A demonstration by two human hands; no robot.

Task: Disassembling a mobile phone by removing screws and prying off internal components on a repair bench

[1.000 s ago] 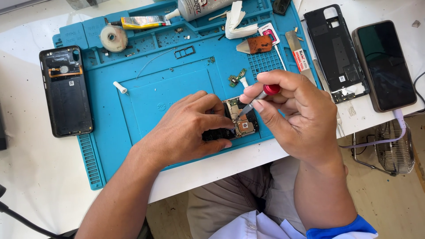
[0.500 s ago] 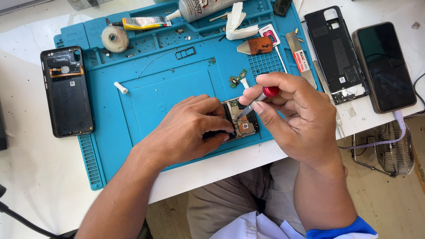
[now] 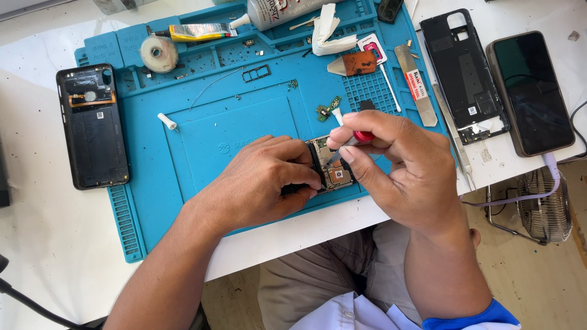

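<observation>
2 hands (image 3: 318, 177), blue mat (image 3: 232, 134), white table (image 3: 49, 244)

A circuit board (image 3: 331, 168) lies on the mat's (image 3: 238, 131) near edge, between two phone backs (image 3: 92, 125) (image 3: 466, 73).

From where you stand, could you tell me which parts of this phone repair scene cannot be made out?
- Head view: the circuit board is mostly covered by the left hand and right hand.
- Head view: the tip of the red-capped screwdriver is too small to see where it touches the board.
- Head view: the glue bottle is cut off by the top edge.
- Head view: loose screws on the blue mat are too small to count.
</observation>
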